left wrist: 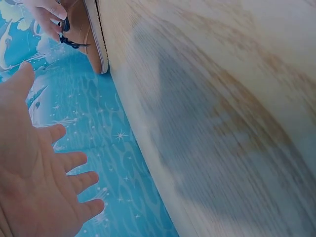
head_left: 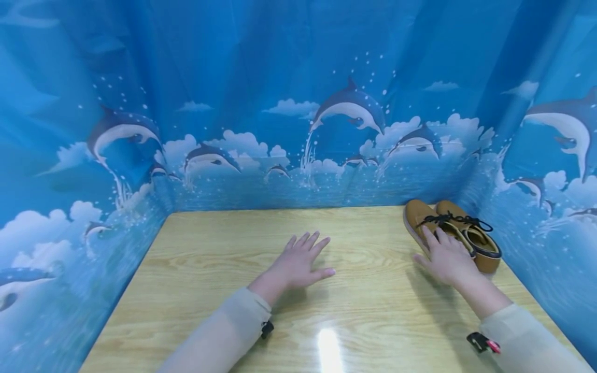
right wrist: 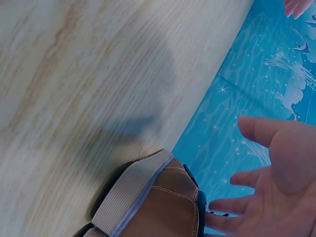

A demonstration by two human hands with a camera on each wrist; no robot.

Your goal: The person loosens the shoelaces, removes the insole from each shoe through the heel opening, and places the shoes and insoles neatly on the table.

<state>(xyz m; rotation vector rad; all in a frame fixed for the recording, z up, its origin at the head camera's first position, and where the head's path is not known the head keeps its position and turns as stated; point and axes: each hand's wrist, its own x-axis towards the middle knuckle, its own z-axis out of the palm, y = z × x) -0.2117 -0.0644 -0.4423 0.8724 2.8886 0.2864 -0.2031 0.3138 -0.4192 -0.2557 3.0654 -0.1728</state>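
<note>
A pair of brown lace-up shoes with black laces and dark collar trim stands side by side at the table's far right corner, toes toward the back. My right hand is over the nearer shoe's opening, fingers extended and thumb spread; whether the fingertips touch it I cannot tell. In the right wrist view, the brown heel and pale ribbed sole of a shoe show beside the fingers. With fingers spread and nothing in it, my left hand hovers palm down over the middle of the table.
The light wood-grain table is bordered at the back and both sides by a blue curtain printed with dolphins and clouds. The shoes stand close to the right-hand curtain. A bright light reflection lies on the front of the table.
</note>
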